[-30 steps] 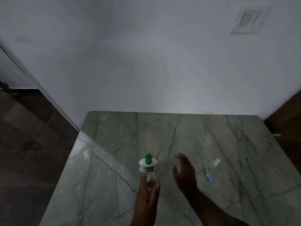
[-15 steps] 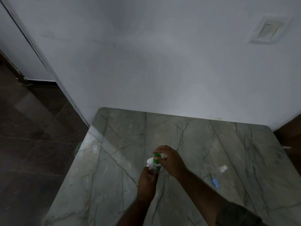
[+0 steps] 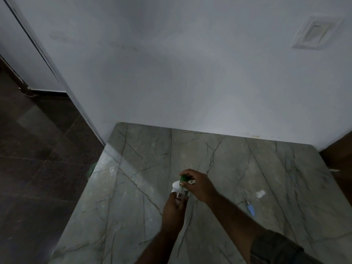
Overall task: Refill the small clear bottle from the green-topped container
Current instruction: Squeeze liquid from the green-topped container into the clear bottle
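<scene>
Marble-veined table [image 3: 133, 197], left hand [image 3: 174, 212] gripping clear bottle [image 3: 180, 195], right hand [image 3: 200, 185] pinching green cap [image 3: 183, 178]

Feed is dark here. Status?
Left hand holds small clear bottle. Right hand grips green top of container. Nothing blocking.

A grey-green marble tabletop [image 3: 144, 197] with dark veins stands pushed against a white wall. On it sits a white green-topped container [image 3: 176, 185] near the middle. To the right lie a thin stick with a blue end [image 3: 248, 203] and, just beside it, a small clear cap [image 3: 260, 193].
</scene>
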Demonstrator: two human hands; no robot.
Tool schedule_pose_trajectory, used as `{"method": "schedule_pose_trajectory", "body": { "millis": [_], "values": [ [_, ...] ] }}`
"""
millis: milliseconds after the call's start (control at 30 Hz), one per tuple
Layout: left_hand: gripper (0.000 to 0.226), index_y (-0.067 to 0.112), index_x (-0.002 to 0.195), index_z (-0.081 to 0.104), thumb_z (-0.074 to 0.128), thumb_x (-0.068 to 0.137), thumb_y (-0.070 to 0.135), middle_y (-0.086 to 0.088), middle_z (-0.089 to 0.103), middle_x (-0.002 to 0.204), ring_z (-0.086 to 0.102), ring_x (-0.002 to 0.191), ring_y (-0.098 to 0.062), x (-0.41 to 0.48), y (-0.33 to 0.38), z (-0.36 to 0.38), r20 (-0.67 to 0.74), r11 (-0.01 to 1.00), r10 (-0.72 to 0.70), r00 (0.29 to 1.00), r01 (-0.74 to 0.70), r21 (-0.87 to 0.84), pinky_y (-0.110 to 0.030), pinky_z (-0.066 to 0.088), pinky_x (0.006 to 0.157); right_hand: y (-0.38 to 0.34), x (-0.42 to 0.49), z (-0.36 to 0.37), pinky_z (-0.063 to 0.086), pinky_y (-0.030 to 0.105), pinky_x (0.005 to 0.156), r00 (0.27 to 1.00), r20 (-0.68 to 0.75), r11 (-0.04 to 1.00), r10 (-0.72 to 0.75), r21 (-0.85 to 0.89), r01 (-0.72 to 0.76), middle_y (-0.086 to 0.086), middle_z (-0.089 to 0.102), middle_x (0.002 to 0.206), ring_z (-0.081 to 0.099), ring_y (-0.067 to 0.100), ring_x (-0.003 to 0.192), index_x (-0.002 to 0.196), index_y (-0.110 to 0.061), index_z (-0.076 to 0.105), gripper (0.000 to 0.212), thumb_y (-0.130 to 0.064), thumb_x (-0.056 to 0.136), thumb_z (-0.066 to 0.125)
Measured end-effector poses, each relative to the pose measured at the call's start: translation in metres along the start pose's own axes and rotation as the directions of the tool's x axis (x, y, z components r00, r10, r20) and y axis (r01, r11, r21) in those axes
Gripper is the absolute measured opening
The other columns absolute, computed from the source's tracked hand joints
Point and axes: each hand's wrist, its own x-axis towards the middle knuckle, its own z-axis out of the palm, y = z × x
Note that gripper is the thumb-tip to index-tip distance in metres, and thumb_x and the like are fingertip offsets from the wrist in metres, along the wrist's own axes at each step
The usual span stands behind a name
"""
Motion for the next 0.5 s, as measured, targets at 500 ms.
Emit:
{"method": "schedule_pose_trajectory", "body": {
  "millis": [500],
  "values": [
    [0.014, 0.028, 0.106, 0.06, 0.058, 0.094, 0.035, 0.013, 0.067, 0.088, 0.062, 0.078, 0.004, 0.0046, -0.0017, -0.0056, 0.03, 1.0, 0.006, 1.0, -0.005, -0.019, -0.01, 0.04, 0.06, 0.0045, -0.0003, -0.0019, 0.047, 0.019, 0.086, 0.986, 0.054, 0.977, 0.155, 0.139, -0.161, -0.01, 0.069, 0.108, 0.064, 0.008, 0.102, 0.113, -0.023, 0.071, 0.025, -0.024, 0.089, 0.066]
  ]
}}
